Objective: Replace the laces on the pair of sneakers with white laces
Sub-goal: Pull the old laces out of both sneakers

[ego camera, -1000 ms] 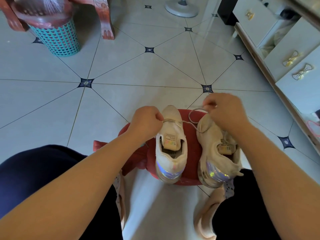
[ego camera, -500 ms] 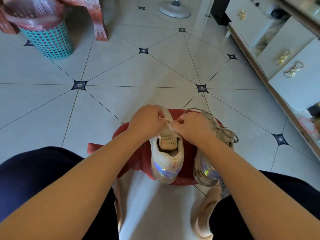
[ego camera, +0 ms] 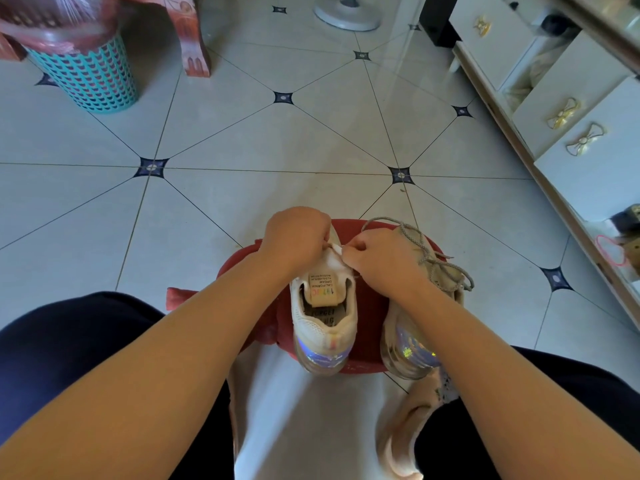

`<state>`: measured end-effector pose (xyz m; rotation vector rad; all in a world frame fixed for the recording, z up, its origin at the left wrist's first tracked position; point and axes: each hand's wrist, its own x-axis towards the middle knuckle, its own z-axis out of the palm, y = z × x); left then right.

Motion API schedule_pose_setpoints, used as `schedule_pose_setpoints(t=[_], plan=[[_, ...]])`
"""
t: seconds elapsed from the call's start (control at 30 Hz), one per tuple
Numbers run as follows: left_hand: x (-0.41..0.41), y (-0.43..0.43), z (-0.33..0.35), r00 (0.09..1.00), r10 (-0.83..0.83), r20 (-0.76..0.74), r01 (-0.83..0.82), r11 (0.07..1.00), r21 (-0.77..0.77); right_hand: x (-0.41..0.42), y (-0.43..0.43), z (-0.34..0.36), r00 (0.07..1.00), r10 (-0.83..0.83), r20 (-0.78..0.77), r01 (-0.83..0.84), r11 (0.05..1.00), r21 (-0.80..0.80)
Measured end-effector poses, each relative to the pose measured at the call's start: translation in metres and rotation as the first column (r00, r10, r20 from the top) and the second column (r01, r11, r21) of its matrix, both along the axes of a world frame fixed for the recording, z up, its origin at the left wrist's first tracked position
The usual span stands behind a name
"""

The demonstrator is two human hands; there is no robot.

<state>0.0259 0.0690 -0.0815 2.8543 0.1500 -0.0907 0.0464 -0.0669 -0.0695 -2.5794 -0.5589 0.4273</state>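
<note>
Left hand (ego camera: 298,237) and right hand (ego camera: 377,258) both pinch the cream mesh sneaker (ego camera: 325,327) at its tongue; its toe points beyond them.

Matt knit cloth on the sneakers (ego camera: 323,317), glossy iridescent heels (ego camera: 323,355). Rough woven lace (ego camera: 420,247). Smooth shiny floor tiles (ego camera: 242,133); plastic basket (ego camera: 90,77) at 10 o'clock.

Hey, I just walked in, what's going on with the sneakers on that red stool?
A seated person is working on a pair of sneakers that stand on a red stool. The left hand and right hand both pinch at the top of the tongue of the left sneaker; the small white bit between the fingertips is too small to identify. No lace shows on that shoe. A loose grey lace lies bunched on top of the right sneaker.
</note>
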Motion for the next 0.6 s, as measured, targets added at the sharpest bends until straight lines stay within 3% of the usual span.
schedule_pose_setpoints(t=[0.13, 0.2, 0.33, 0.5, 0.6], plan=[[-0.004, -0.002, 0.000, 0.998, -0.055, 0.035, 0.051, 0.994, 0.095, 0.000, -0.001, 0.002, 1.000, -0.018, -0.015, 0.018, 1.000, 0.004], [-0.006, 0.000, -0.001, 0.999, -0.029, 0.032, 0.028, 0.999, 0.030, -0.001, -0.001, 0.004, 1.000, -0.027, 0.011, 0.027, 0.999, -0.030], [-0.011, 0.014, 0.001, 0.989, 0.134, -0.057, -0.145, 0.953, -0.268, 0.001, 0.000, 0.007, 1.000, -0.006, 0.019, 0.008, 0.996, -0.087], [-0.022, 0.029, 0.006, 0.973, 0.228, -0.037, -0.229, 0.931, -0.285, 0.005, -0.001, 0.012, 0.999, -0.021, 0.035, 0.027, 0.984, -0.174], [-0.026, 0.036, 0.007, 0.968, 0.253, -0.001, -0.242, 0.925, -0.294, 0.003, -0.002, 0.015, 1.000, 0.005, -0.011, -0.006, 0.992, -0.129]])
